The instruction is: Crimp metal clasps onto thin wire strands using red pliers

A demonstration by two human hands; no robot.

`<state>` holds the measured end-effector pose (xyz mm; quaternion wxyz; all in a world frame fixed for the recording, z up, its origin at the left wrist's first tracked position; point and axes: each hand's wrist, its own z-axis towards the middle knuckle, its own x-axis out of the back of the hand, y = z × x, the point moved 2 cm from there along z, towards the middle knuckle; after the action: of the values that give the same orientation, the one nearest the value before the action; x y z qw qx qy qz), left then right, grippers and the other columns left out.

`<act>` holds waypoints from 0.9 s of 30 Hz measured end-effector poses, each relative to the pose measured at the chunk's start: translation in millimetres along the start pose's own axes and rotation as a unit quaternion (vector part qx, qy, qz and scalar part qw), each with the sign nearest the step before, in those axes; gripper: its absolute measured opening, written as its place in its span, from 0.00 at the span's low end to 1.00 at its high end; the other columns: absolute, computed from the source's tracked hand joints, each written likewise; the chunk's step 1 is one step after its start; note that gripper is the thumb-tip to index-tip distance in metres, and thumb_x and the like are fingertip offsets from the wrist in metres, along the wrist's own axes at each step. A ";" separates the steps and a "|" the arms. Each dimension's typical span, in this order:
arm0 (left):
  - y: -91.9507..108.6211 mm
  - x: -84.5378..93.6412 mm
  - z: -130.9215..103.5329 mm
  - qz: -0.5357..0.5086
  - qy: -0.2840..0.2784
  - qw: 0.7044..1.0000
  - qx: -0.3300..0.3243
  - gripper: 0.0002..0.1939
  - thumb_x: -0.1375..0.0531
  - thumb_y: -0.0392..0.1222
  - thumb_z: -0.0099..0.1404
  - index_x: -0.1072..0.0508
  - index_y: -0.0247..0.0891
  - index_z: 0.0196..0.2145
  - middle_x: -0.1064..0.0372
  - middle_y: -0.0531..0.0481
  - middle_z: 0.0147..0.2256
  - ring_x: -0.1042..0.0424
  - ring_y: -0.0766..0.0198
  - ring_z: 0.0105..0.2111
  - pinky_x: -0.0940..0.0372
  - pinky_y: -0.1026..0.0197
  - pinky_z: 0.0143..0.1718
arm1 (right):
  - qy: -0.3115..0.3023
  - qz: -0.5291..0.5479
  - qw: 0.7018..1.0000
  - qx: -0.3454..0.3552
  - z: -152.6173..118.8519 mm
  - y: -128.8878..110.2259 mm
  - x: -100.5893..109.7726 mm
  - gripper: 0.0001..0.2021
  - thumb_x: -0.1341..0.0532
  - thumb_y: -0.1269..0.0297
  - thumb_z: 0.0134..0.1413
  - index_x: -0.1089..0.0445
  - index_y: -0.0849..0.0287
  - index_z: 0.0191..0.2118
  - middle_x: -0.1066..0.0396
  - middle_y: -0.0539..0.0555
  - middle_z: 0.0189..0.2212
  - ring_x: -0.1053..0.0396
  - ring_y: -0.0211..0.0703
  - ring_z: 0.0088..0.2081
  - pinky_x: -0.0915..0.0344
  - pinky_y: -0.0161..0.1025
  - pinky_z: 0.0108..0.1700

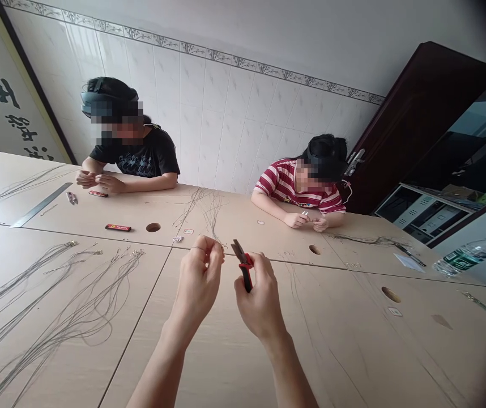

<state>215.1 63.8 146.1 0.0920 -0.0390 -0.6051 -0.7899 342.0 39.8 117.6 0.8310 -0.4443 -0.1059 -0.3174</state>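
Pliers with red and black handles (246, 273) are gripped in my right hand (262, 292), their metal jaws pointing up and to the left. Just left of the jaws, my left hand (203, 269) is closed in a pinch above the table. Something tiny shows at its fingertips, too small to make out. The two hands are apart. Bundles of thin dark cords (98, 306) with small metal ends lie on the table left of my left hand.
Across the table (149, 362) sit a person in a black shirt (141, 156) and a person in a striped shirt (285, 184). A steel ruler (41, 205), a red-black box (118, 228), more cords (211, 207) and a water bottle (466, 258) lie about. Round holes pierce the tabletop.
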 end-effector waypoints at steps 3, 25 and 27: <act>0.5 -0.9 -0.7 0.010 0.004 1.000 -0.005 0.11 0.49 0.44 0.69 0.37 0.40 0.29 0.35 0.55 0.26 0.36 0.65 0.28 0.40 0.62 0.28 | -0.005 -0.017 1.000 0.007 -1.1 -1.3 -2.8 0.19 0.48 0.80 0.45 0.37 0.58 0.44 0.32 0.54 0.37 0.33 0.48 0.41 0.34 0.48 0.44; 4.0 -18.4 -7.7 0.071 -0.017 0.996 -0.056 0.11 0.51 0.39 0.69 0.42 0.41 0.28 0.40 0.58 0.21 0.42 0.68 0.20 0.46 0.66 0.22 | 0.022 -0.029 0.999 -0.008 0.7 -0.8 -1.1 0.09 0.45 0.76 0.52 0.37 0.56 0.38 0.32 0.51 0.32 0.34 0.45 0.36 0.35 0.43 0.40; 3.7 -20.1 -8.6 0.075 -0.017 0.995 -0.061 0.11 0.51 0.39 0.69 0.42 0.41 0.27 0.40 0.58 0.21 0.43 0.68 0.20 0.47 0.66 0.21 | 0.028 -0.026 0.999 -0.013 1.6 -1.1 -0.3 0.07 0.44 0.74 0.53 0.36 0.56 0.36 0.32 0.51 0.31 0.33 0.44 0.34 0.36 0.41 0.38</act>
<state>235.9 56.6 143.8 0.1380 -0.1029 -0.5528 -0.8153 341.2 40.8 119.2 0.8195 -0.4431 -0.0903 -0.3520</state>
